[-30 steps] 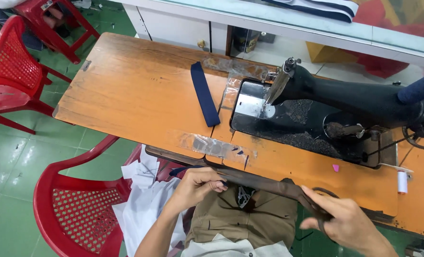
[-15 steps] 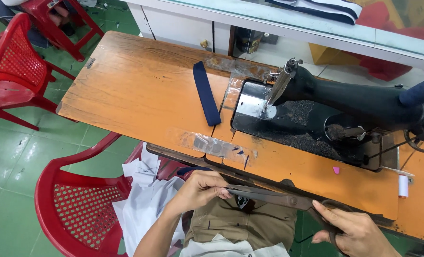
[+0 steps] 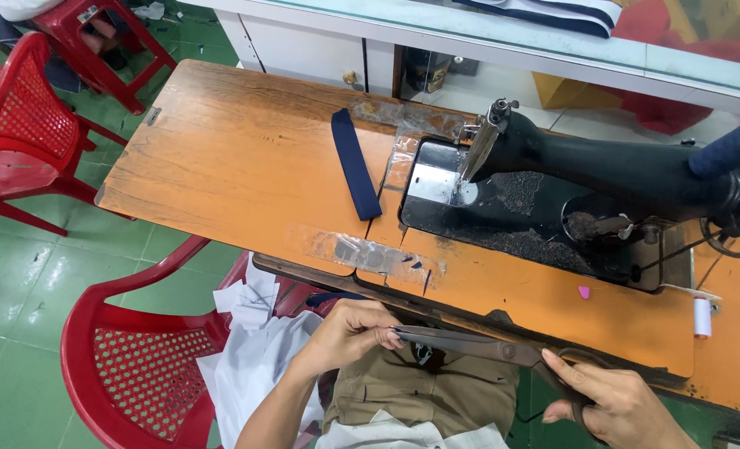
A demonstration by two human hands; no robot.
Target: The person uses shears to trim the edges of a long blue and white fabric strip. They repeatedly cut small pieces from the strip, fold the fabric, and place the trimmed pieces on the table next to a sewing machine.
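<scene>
My right hand (image 3: pixel 624 407) grips the handles of a pair of large dark scissors (image 3: pixel 478 347) that lie level over my lap, just below the front edge of the orange sewing table (image 3: pixel 245 166). My left hand (image 3: pixel 349 333) pinches at the tips of the blades. A small dark bit shows between its fingers, and I cannot tell what it is. On the table top, apart from both hands, lies a navy fabric strip (image 3: pixel 356 166).
A black sewing machine (image 3: pixel 603 175) is set into the table's right half, with a blue thread cone (image 3: pixel 727 148), a white spool (image 3: pixel 703 317) and pink chalk (image 3: pixel 584 292) nearby. A red chair (image 3: pixel 129 366) with white cloth (image 3: pixel 254 366) stands at my left. More red chairs (image 3: pixel 21 133) stand beyond.
The scissors have dropped from the table edge towards my lap. My right hand slid down and right along them, and my left hand stayed at the blade tips.
</scene>
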